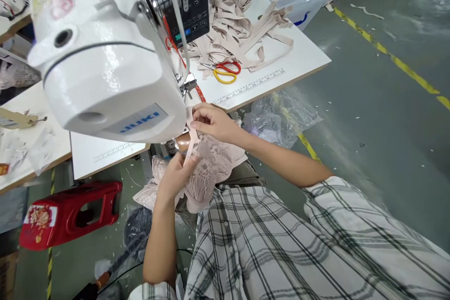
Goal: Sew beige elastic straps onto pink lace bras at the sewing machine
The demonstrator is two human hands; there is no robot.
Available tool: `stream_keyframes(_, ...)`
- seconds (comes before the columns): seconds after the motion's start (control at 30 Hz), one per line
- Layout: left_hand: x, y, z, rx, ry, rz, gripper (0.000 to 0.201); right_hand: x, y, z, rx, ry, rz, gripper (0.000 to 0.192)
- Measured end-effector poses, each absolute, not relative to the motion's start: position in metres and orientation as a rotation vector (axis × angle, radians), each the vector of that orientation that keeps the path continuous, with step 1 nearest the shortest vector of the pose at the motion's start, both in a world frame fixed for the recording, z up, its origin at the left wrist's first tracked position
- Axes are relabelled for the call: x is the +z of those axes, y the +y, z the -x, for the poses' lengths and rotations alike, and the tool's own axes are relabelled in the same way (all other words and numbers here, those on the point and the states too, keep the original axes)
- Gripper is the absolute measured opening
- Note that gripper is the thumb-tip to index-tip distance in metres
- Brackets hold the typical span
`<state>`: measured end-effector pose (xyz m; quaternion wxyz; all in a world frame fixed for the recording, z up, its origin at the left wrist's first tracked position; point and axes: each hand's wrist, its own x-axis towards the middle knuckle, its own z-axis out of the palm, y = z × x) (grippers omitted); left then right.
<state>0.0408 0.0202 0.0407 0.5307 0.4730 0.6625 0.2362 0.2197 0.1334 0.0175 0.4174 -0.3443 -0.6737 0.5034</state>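
- The lace piece [207, 168] is a pale pink, openwork fabric bunched just below the front edge of the worktop [302, 56], partly over the person's lap and right under the head of the sewing machine [105, 56].
- A narrow strip [191, 143] of the same pale colour runs down along the lace between the two hands.
- The right hand [211, 122] is closed in a pinch on the upper end of the strip and the lace edge, close beside the machine's needle area.
- The left hand [176, 176] is lower, fingers curled around the lace and thumb pressed on the strip, so it too is gripping, not open.
- By my judgement the lace is very light, limp and stretchy: it will sag and fold wherever it is not supported, and the open pattern could snag or tear if pulled hard.
- The strip looks a little firmer but still floppy; it would slide off the lace unless pinched together with it.
- Best hold, as I judge it: fingertip pinches at two spots along the edge, strip and lace together, kept lightly taut between them.
- The needle itself is hidden behind the machine head, so whether the fabric is under the foot I cannot tell.
- Further back on the worktop lie scissors [225, 71] beside a heap of cut strips [235, 28].
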Motion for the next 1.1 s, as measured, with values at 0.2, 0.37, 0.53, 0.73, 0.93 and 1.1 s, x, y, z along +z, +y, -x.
stream_keyframes(0.2,0.015,-0.011,-0.074,0.583,0.849,-0.698,0.063,0.038,0.108,-0.247,1.423,-1.709,0.756,0.021)
stream_keyframes(0.37,-0.002,-0.018,-0.109,0.635,0.692,-0.598,0.071,0.045,0.099,-0.259,1.780,-1.495,0.719,0.021)
stream_keyframes(0.53,0.009,0.000,-0.113,0.668,0.942,-1.006,0.048,0.030,0.084,-0.270,1.696,-1.367,0.858,0.021)
stream_keyframes(0.73,0.020,0.007,-0.094,0.882,1.695,-1.883,0.031,0.011,0.037,-0.291,0.983,-1.789,0.712,0.013)
stream_keyframes(0.93,0.013,-0.004,-0.076,1.137,1.770,-2.308,0.042,-0.024,0.008,-0.292,0.846,-1.885,0.523,0.014)
stream_keyframes(1.1,0.012,-0.004,-0.071,1.167,1.758,-2.238,0.040,-0.035,0.009,-0.284,1.121,-1.815,0.575,0.011)
